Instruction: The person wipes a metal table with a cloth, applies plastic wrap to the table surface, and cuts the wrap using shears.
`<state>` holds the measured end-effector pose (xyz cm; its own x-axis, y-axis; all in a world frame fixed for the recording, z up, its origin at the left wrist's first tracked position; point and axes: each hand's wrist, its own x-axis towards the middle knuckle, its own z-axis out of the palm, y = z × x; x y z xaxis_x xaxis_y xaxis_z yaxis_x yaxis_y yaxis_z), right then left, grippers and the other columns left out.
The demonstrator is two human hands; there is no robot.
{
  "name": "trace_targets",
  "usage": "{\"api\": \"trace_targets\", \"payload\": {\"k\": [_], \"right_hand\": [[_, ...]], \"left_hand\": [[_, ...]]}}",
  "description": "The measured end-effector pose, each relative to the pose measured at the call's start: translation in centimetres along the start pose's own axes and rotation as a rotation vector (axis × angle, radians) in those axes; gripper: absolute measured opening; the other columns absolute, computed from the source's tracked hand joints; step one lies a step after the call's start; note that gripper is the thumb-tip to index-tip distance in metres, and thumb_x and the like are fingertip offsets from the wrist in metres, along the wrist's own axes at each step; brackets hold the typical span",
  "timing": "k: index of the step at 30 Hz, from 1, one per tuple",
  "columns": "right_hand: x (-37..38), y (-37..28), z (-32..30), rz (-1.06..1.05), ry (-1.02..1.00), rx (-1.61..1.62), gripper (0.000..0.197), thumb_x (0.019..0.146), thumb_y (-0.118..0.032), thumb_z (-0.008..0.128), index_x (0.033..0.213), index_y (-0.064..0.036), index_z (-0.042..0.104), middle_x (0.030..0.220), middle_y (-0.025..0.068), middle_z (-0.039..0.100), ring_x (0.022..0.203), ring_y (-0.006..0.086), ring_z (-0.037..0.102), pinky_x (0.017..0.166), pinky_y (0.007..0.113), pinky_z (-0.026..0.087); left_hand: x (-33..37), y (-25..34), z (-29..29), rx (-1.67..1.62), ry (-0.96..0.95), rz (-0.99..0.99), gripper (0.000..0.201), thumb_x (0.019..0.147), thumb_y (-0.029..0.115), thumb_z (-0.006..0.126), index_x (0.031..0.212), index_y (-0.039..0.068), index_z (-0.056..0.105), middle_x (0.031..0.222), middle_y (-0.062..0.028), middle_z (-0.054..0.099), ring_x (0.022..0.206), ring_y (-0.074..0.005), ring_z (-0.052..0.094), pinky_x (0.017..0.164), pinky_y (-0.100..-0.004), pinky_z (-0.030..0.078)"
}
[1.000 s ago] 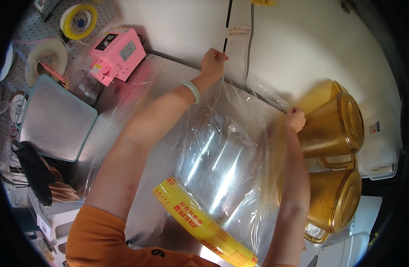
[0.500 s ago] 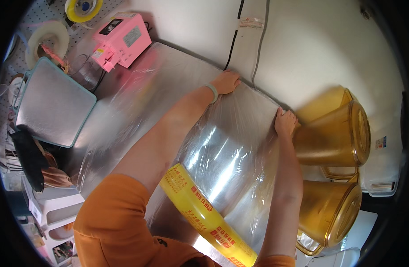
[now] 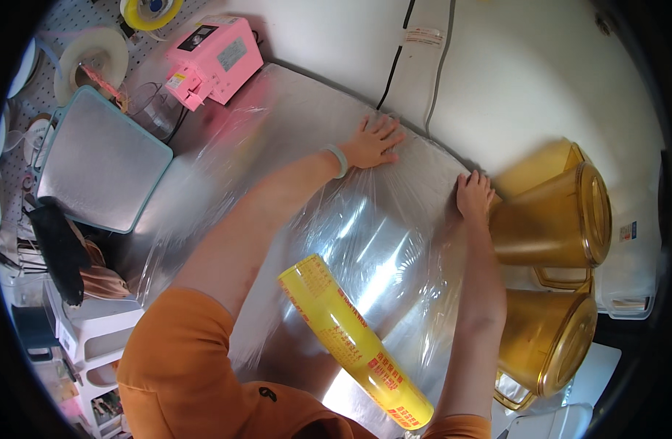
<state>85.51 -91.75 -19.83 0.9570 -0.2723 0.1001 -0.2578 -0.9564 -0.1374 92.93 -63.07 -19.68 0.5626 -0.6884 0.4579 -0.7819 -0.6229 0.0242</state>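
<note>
Metal-topped counter [image 3: 191, 155], silvery, set against a white wall [image 3: 526, 84] at 2 o'clock; clear film [image 3: 391, 192] spread creased over its middle, reaching the rear edge at 1 o'clock; yellow roll [image 3: 354, 340], one, printed in red, aslant from near the centre toward 5 o'clock, between the forearms; left hand [image 3: 376, 144], at 1 o'clock, palm down on the film, fingers spread, grip released; pale bangle [image 3: 342, 157], one, on the left wrist; right hand [image 3: 475, 193], just above 3 o'clock, laid on the film by the rear edge, fingers slightly bent; whether its grip pinches any film cannot be told; amber lidded pitchers [image 3: 544, 216], two, at 3 and 4 o'clock, the upper near the right hand; pink machine [image 3: 217, 58], boxy, at 11 o'clock; silver panel [image 3: 102, 161], teal-rimmed, between 9 and 10 o'clock; white reel [image 3: 109, 55], at 10 o'clock; orange sleeve [image 3: 175, 344], at 8 o'clock.
</note>
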Motion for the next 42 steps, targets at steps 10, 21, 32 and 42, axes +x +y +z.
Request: {"api": "trace_targets", "payload": {"k": [10, 21, 32, 42], "right_hand": [[-5.9, -15.6, 2.1, -0.553, 0.013, 0.135, 0.055, 0.092, -0.047, 0.045, 0.142, -0.0246, 0.039, 0.151, 0.0111, 0.027, 0.14, 0.0364, 0.019, 0.11, 0.062, 0.006], [-6.4, -16.8, 2.7, -0.495, -0.066, 0.031, 0.06, 0.089, -0.06, 0.042, 0.143, -0.034, 0.035, 0.154, 0.0033, 0.022, 0.142, 0.0355, 0.014, 0.11, 0.062, 0.002], [-6.4, -17.1, 2.5, -0.478, -0.108, 0.008, 0.061, 0.088, -0.06, 0.042, 0.143, -0.0347, 0.035, 0.155, 0.0027, 0.021, 0.142, 0.0346, 0.013, 0.11, 0.061, 0.003], [-4.0, -5.1, 1.8, -0.216, 0.201, 0.405, 0.051, 0.092, -0.028, 0.05, 0.135, -0.0029, 0.042, 0.135, 0.0254, 0.043, 0.127, 0.0399, 0.038, 0.106, 0.051, 0.028]], "left_hand": [[-15.6, 9.5, -15.5, -0.723, -0.252, -0.913, 0.051, 0.09, 0.04, 0.057, 0.118, -0.002, 0.054, 0.1, -0.0201, 0.06, 0.093, -0.0317, 0.06, 0.081, -0.0397, 0.048], [-21.9, 17.2, -22.4, -1.424, -0.168, -1.171, 0.028, 0.081, 0.022, 0.075, 0.092, -0.003, 0.068, 0.087, -0.0062, 0.068, 0.078, -0.0102, 0.062, 0.069, -0.0251, 0.05], [-25.7, 20.2, -24.0, -1.533, 0.021, -1.322, 0.022, 0.087, 0.011, 0.067, 0.102, -0.005, 0.066, 0.09, -0.0053, 0.069, 0.08, -0.0088, 0.062, 0.071, -0.0237, 0.051], [-25.0, 19.9, -21.9, -1.358, 0.006, -1.339, 0.021, 0.087, 0.013, 0.067, 0.097, -0.005, 0.066, 0.087, -0.0055, 0.068, 0.077, -0.0086, 0.061, 0.069, -0.0234, 0.051]]}}
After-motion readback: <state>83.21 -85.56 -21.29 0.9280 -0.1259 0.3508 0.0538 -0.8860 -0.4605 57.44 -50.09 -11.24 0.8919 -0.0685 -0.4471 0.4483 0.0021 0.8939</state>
